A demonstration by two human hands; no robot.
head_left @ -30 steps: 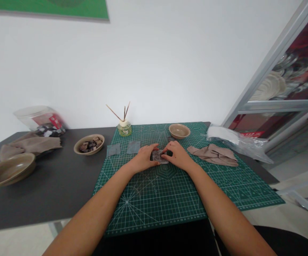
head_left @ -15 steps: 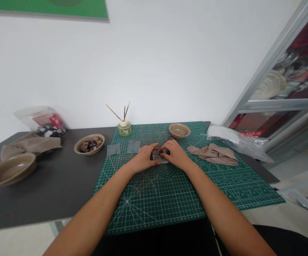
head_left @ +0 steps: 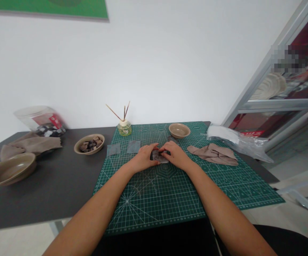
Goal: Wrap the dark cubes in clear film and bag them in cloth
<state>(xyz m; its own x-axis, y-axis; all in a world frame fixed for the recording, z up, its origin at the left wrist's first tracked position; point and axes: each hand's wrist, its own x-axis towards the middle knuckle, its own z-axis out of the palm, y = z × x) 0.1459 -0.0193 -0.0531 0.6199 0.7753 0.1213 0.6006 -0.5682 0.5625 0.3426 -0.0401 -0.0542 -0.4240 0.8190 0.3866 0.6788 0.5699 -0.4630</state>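
Sheet flat, near edge crosswise; long axis unclear.

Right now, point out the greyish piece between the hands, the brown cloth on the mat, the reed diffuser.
Greyish piece (head_left: 163, 160): head view, pale near part.
Brown cloth (head_left: 215, 155): head view, middle of its folds.
Reed diffuser (head_left: 124, 129): head view, body of the jar.

No word, brand or number can be read. The mat bears pale printed lines: a grid, nested hexagons, rays and, along its near edge, marks too fine to make out. On the jar, well left of the mat, a red label carries illegible white marks. The bottle at the mat's far left corner has a small blurred mark.
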